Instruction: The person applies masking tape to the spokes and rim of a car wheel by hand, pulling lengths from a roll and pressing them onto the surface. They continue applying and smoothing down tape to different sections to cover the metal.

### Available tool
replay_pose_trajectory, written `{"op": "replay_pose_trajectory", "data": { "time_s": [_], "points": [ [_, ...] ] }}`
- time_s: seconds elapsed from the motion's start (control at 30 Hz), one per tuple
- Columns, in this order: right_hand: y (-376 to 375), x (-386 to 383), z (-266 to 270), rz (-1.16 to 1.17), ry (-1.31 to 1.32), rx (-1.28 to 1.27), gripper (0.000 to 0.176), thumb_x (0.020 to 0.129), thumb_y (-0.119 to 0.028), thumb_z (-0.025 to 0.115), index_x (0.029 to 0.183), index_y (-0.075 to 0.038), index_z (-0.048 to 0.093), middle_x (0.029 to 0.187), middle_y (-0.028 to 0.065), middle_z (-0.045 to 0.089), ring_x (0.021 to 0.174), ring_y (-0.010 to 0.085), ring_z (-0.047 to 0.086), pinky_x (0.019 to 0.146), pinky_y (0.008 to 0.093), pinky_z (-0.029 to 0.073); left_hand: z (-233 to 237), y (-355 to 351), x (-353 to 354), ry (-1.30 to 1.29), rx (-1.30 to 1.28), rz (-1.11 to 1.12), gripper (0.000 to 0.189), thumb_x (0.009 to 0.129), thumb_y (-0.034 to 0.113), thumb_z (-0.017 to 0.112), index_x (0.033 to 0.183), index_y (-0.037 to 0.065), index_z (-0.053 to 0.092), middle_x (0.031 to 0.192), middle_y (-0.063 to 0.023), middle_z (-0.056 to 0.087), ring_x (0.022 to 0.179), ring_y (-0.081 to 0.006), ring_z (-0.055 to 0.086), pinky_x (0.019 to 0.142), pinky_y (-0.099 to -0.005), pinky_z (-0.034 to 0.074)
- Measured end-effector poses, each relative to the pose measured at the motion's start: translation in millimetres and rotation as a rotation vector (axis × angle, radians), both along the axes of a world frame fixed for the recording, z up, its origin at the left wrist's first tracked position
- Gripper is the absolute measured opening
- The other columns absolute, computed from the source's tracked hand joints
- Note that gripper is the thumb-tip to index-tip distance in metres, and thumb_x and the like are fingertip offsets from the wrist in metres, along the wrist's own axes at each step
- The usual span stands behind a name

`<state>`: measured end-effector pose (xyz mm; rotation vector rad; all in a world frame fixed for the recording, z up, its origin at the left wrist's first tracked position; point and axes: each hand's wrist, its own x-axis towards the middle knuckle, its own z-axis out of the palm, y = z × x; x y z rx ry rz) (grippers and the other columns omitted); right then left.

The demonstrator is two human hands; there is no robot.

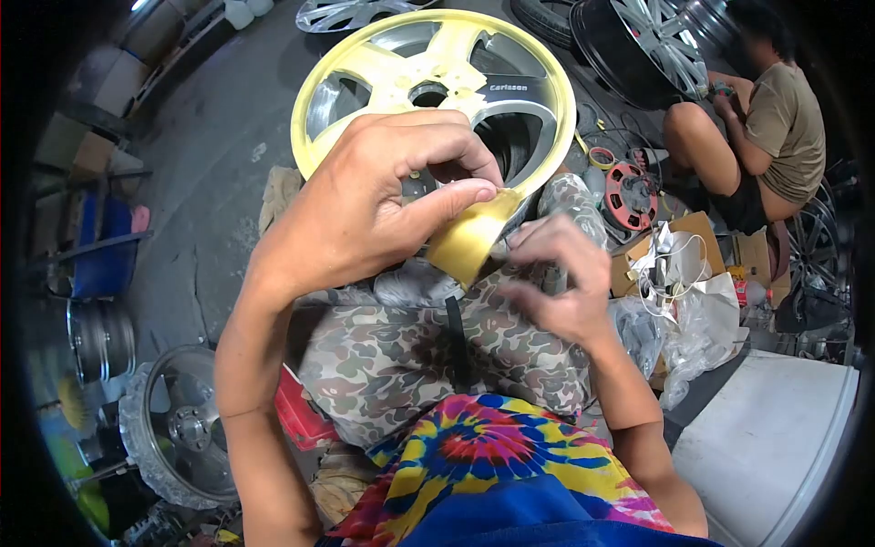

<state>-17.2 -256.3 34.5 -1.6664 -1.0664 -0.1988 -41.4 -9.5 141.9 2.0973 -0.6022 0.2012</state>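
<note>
A wheel rim (456, 44), largely covered in yellow masking tape, leans in front of my knees; one dark spoke bears the lettering "Carlsson". My left hand (392, 182) reaches over its near edge, thumb and finger pinching the upper end of a wide strip of yellow masking tape (469, 239). This strip hangs down from the rim's lower edge, curved and shiny. Beside its lower right edge is my right hand (565, 278), fingers bent and blurred by motion, so I cannot tell what they grip. Both hands are above my camouflage trousers (365, 342).
At the right a person (775, 137) sits by a large wheel (647, 46). Nearer lie a tape roll (602, 158), a red reel (631, 196) and an open cardboard box (697, 239) with cables and plastic. A wrapped wheel (182, 424) stands at left; a white panel (766, 438) is lower right.
</note>
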Motion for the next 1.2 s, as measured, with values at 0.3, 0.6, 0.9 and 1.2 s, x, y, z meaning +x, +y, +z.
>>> {"op": "replay_pose_trajectory", "data": {
  "time_s": [0.3, 0.6, 0.9, 1.2],
  "points": [
    [30, 19, 35, 0.115, 0.394, 0.275, 0.025, 0.092, -0.009, 0.072, 0.115, 0.0, 0.072, 0.108, 0.0093, 0.068, 0.103, 0.0181, 0.064, 0.095, 0.0322, 0.049, 30, 3, -14, -0.089, 0.205, 0.028, 0.012, 0.09, 0.006, 0.072, 0.093, -0.005, 0.069, 0.086, -0.0143, 0.071, 0.078, -0.0251, 0.068, 0.073, -0.0353, 0.052],
    [34, 20, 31, 0.214, 0.384, 0.343, 0.01, 0.097, -0.008, 0.067, 0.103, 0.0, 0.065, 0.1, 0.0062, 0.062, 0.096, 0.0145, 0.059, 0.09, 0.0299, 0.047, 26, 3, -19, -0.072, 0.168, 0.023, 0.011, 0.089, 0.004, 0.074, 0.093, -0.005, 0.071, 0.087, -0.0135, 0.072, 0.079, -0.0224, 0.07, 0.074, -0.0338, 0.053],
    [36, 23, 23, -0.046, 0.192, 0.359, 0.012, 0.099, -0.007, 0.065, 0.108, 0.001, 0.062, 0.103, 0.0089, 0.062, 0.097, 0.0152, 0.059, 0.09, 0.0296, 0.048, 16, -17, -27, -0.136, 0.085, 0.229, 0.009, 0.086, 0.002, 0.077, 0.091, -0.005, 0.073, 0.084, -0.0114, 0.072, 0.074, -0.0183, 0.067, 0.07, -0.0308, 0.052],
    [4, 0, -12, -0.135, 0.038, -0.047, 0.059, 0.071, -0.024, 0.092, 0.122, -0.006, 0.068, 0.12, 0.0129, 0.061, 0.113, 0.0308, 0.059, 0.1, 0.0422, 0.047, 40, -22, -4, -0.371, 0.234, 0.077, 0.01, 0.082, -0.004, 0.079, 0.09, -0.005, 0.072, 0.084, -0.0112, 0.072, 0.074, -0.019, 0.068, 0.067, -0.0285, 0.052]
  ]
}}
